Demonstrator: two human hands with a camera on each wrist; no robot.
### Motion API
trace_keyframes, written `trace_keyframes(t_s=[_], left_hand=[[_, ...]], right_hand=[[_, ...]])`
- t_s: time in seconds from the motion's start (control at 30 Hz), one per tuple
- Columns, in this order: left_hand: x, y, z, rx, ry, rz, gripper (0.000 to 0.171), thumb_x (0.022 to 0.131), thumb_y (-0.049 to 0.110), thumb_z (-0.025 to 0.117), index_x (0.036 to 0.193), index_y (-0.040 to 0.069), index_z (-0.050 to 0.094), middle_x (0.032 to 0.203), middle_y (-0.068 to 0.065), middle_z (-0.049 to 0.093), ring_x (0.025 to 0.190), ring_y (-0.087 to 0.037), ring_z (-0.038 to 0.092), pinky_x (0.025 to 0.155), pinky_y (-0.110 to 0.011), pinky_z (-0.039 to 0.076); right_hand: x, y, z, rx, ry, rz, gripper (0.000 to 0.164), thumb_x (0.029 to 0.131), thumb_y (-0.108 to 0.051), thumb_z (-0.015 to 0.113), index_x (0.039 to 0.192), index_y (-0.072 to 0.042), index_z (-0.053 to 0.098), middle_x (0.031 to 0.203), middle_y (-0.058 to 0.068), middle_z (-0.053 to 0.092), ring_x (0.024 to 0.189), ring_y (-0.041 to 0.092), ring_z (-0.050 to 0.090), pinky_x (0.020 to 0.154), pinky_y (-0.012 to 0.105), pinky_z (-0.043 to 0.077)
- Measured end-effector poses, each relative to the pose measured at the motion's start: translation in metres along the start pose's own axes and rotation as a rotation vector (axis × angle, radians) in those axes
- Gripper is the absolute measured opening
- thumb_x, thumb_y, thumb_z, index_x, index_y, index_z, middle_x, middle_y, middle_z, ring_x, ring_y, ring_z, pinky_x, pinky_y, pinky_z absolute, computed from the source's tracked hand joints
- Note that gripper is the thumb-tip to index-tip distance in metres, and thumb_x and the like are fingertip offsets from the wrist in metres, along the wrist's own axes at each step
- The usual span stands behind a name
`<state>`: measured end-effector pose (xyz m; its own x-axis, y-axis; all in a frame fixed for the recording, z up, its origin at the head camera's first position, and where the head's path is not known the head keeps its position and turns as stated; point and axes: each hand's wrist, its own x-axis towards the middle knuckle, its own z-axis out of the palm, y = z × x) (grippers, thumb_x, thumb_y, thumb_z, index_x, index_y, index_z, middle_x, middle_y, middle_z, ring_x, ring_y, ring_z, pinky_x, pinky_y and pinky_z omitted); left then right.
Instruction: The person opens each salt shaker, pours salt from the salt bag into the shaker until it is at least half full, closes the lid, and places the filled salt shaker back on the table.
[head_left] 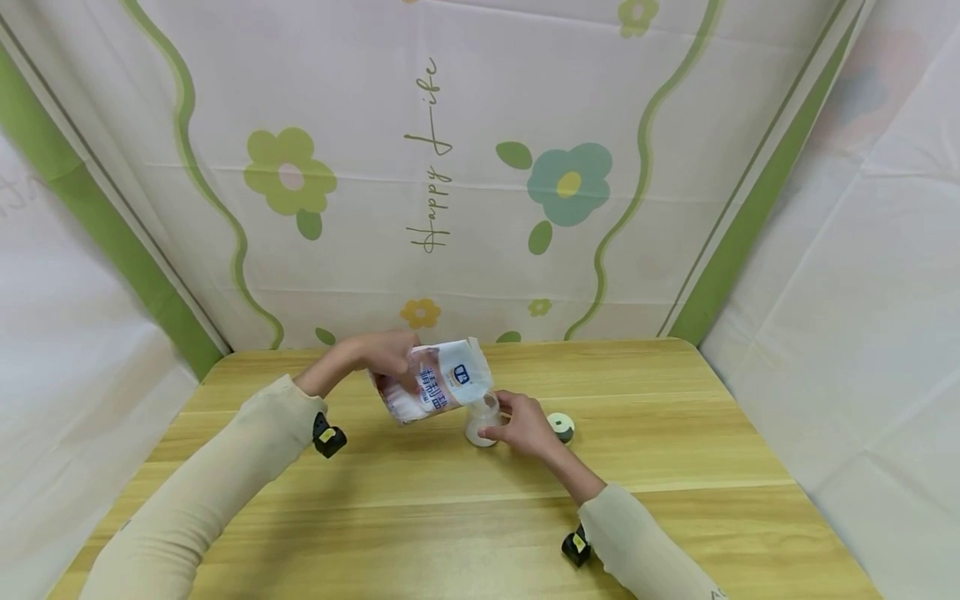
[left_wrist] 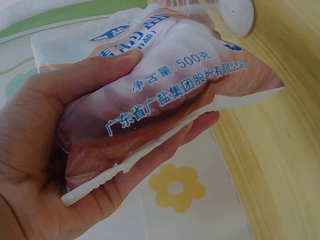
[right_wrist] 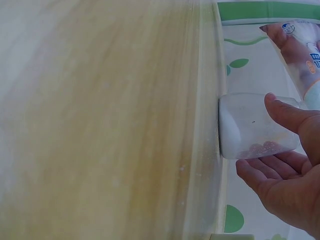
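Note:
My left hand (head_left: 384, 354) grips a printed plastic bag of salt (head_left: 442, 385), marked 500 克 (left_wrist: 195, 60), by its lower end. The bag is tilted, its top end over the mouth of a small clear jar (head_left: 482, 429). White salt lies in the jar's bottom, as the right wrist view also shows. Upright on the table, the jar (right_wrist: 250, 127) is held by my right hand (head_left: 528, 427), thumb on one side and fingers on the other. Whether salt is flowing from the bag is hidden.
A round white and green lid (head_left: 561, 427) lies on the wooden table (head_left: 450, 533), just behind my right hand. Pale curtains with flower prints (head_left: 570, 183) hang at the back and both sides of the table. A few white grains dot the tabletop in the right wrist view.

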<state>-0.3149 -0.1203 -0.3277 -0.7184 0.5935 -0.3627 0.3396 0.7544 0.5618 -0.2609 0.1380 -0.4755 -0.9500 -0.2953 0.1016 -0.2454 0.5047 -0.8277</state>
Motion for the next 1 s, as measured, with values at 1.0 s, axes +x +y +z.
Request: trace_keyframes(t_s=[1.0], left_hand=[[0.0010, 0.0015, -0.0014, 0.033, -0.011, 0.004, 0.025, 0.079, 0.008, 0.076, 0.101, 0.000, 0.069, 0.091, -0.008, 0.076, 0.069, -0.017, 0.072, 0.059, -0.031, 0.062]], right_hand=[[-0.0005, -0.0006, -0.0004, -0.003, -0.005, 0.007, 0.054, 0.079, -0.014, 0.084, 0.126, 0.001, 0.063, 0.126, 0.019, 0.067, 0.119, 0.037, 0.064, 0.099, 0.045, 0.055]])
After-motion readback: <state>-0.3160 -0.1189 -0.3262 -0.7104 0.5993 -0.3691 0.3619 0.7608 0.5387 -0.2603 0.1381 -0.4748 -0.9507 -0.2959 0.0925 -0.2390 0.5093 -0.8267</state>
